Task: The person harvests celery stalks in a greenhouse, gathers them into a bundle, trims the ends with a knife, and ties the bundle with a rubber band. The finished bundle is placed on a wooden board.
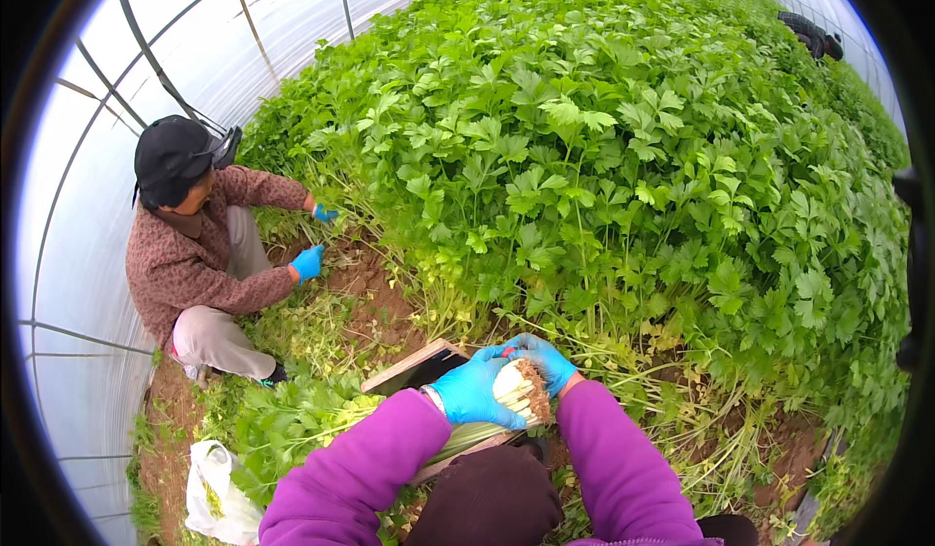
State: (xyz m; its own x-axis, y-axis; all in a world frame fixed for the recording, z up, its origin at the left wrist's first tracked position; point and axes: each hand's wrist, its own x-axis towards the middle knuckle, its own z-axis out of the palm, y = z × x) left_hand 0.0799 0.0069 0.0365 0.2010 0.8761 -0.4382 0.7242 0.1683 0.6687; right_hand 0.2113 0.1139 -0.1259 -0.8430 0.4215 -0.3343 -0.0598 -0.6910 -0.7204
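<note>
A bunch of celery [521,390] is in my left hand [477,388], which wears a blue glove. Its fingers are closed round the pale stalk bases, and the brown, soil-covered root end faces right. The stalks run down to the left beneath my purple sleeve, toward a heap of green leaves [292,427]. On the far side of the root end, my right hand [547,361], gloved in blue too, is curled close against the bunch. A small red piece shows between the two hands; most of it is hidden, so its kind is unclear.
A wood-edged box or frame [407,363] with a dark inside lies by my left hand. Dense celery plants [604,156] stand ahead. A co-worker [200,254] with blue gloves squats at left. A white plastic bag [219,497] sits at lower left, near the plastic greenhouse wall [73,283].
</note>
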